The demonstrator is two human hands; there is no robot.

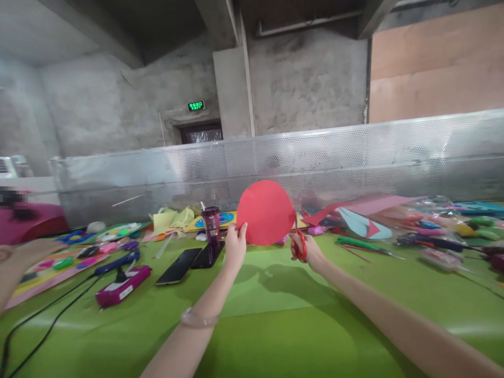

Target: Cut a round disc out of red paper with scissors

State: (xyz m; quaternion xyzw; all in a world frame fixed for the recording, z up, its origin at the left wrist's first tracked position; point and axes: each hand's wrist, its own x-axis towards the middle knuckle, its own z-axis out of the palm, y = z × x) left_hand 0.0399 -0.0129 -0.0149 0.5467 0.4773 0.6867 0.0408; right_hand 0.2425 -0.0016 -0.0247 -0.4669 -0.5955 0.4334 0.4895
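We've got matt paper disc, glossy plastic scissor handles, glossy tabletop, shiny metal screen, rough concrete wall.

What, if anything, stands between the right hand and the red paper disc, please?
Only the red-handled scissors, held in the right hand at the right edge of the red disc; nothing else visible blocks the way. The left hand grips the disc.

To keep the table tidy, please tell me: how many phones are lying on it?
2: one phone lies further left; the other phone lies between it and the left hand, by the cup. More may be hidden.
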